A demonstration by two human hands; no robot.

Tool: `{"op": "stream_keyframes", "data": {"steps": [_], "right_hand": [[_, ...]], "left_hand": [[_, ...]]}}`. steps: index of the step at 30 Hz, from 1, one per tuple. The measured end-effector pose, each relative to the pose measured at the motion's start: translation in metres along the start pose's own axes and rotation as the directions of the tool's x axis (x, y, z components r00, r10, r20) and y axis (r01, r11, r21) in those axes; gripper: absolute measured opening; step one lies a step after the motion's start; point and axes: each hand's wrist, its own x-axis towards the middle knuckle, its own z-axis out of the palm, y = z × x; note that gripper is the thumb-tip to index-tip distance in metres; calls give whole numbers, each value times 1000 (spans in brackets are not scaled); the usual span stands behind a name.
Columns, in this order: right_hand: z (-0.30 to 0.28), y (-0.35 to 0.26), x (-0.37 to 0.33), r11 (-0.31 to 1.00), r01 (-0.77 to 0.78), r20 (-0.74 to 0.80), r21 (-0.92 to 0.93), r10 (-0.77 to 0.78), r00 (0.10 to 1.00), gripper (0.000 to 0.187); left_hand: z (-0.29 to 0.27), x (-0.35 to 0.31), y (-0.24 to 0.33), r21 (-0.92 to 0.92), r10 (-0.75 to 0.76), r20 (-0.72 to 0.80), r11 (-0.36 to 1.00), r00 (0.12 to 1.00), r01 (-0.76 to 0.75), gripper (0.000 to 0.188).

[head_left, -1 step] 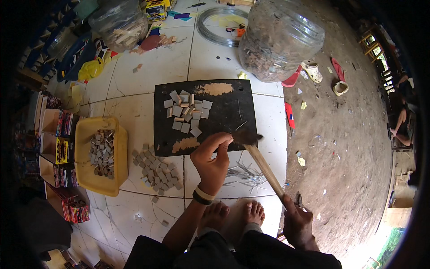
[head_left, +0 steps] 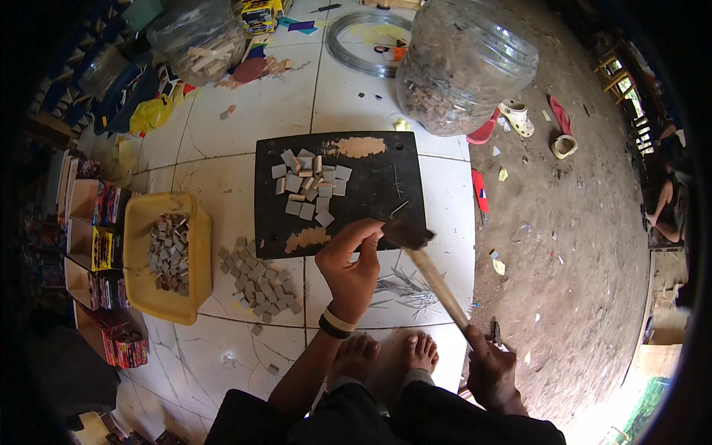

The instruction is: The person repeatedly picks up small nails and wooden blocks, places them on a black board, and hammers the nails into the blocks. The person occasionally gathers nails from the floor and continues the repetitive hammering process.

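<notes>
My right hand (head_left: 493, 371) is wrapped round the wooden handle of a hammer (head_left: 437, 285). Its dark head is over the lower right part of a black board (head_left: 356, 204). My left hand (head_left: 351, 259) is closed in a pinch over the board's near edge, its fingertips right beside the hammer head; what they hold, if anything, is hidden. Small grey-topped wooden blocks (head_left: 309, 184) lie in a loose group on the board's left half. A thin nail-like piece of metal (head_left: 399, 207) is on the board just beyond the hammer head. Nearer my feet lies a heap of thin metal pieces (head_left: 411, 288).
More blocks (head_left: 263, 285) are heaped on the white tiles, left of my forearm. A yellow basin (head_left: 200, 259) holds others. Boxes (head_left: 100, 230) line the far left. Beyond the board are a wire coil (head_left: 337, 52) and a large clear container (head_left: 463, 67). Sandals (head_left: 517, 117) lie on the dirt floor.
The hammer head has shifted slightly and turned, and its handle has swung a little to the left. My left hand stays in place.
</notes>
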Motion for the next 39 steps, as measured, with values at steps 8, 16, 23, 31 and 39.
{"op": "stream_keyframes", "data": {"steps": [8, 16, 23, 31, 39], "right_hand": [[9, 14, 30, 934, -356, 82, 39, 352, 932, 65], [77, 41, 94, 966, -193, -223, 173, 229, 948, 65], [82, 27, 125, 987, -155, -263, 51, 163, 951, 49], [94, 25, 163, 983, -38, -318, -180, -22, 948, 9], [88, 24, 179, 984, -6, -177, -179, -27, 984, 8]], "left_hand": [[0, 9, 6, -80, -43, -58, 996, 997, 39, 17], [-172, 34, 22, 592, 222, -283, 806, 933, -12, 21], [-167, 40, 17, 734, 289, -59, 662, 955, -155, 25], [-62, 31, -1, 591, 130, -6, 800, 992, -101, 27], [-55, 26, 4, 438, 82, 19, 895, 996, -82, 26]]}}
